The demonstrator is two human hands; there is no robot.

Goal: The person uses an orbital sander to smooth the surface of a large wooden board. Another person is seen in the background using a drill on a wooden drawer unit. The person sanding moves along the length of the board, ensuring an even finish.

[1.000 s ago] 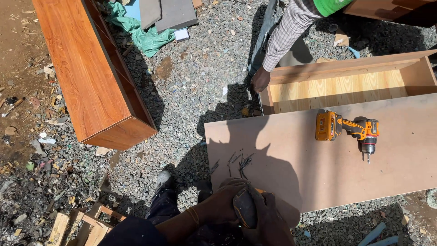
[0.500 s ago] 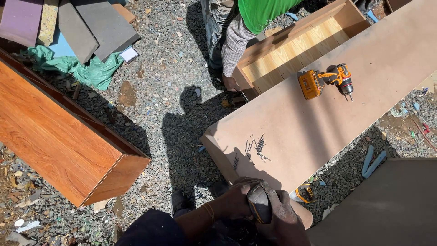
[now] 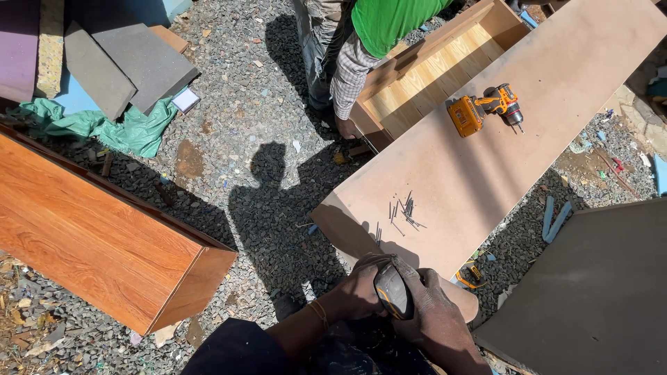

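**Small dark tool held in both hands**

Small dark tool (image 3: 392,290) sits low in the middle, at the near edge of the big brown board (image 3: 528,132). The left hand (image 3: 361,288) and the right hand (image 3: 438,319) both wrap around it. Little nails (image 3: 403,210) lie on the board. A yellow drill (image 3: 485,109) rests farther up.

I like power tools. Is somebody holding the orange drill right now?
No, the orange drill lies alone on the brown board, with no hand touching it.
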